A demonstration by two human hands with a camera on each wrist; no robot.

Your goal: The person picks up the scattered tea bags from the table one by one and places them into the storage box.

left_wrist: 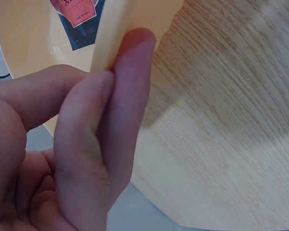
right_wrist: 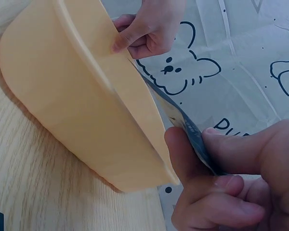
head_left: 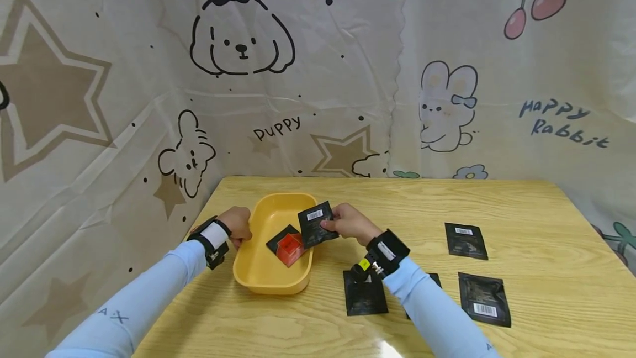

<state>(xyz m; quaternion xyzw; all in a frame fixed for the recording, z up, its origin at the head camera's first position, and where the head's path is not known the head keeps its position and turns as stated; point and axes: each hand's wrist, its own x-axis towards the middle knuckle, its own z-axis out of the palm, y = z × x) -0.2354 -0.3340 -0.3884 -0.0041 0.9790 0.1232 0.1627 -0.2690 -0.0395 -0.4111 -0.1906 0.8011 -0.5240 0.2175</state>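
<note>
At the left end of the wooden counter, the right hand pinches a black packet over the yellow tray, its grip closed on one edge. The left hand grips the tray's left rim between thumb and fingers.

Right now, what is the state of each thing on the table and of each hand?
Tray: flat on the table, one packet inside.
Held packet: pinched, above the tray's right rim.
Loose packets: flat on the table.
Left hand: grips the tray's left rim.
Right hand: pinches the held packet.
</note>
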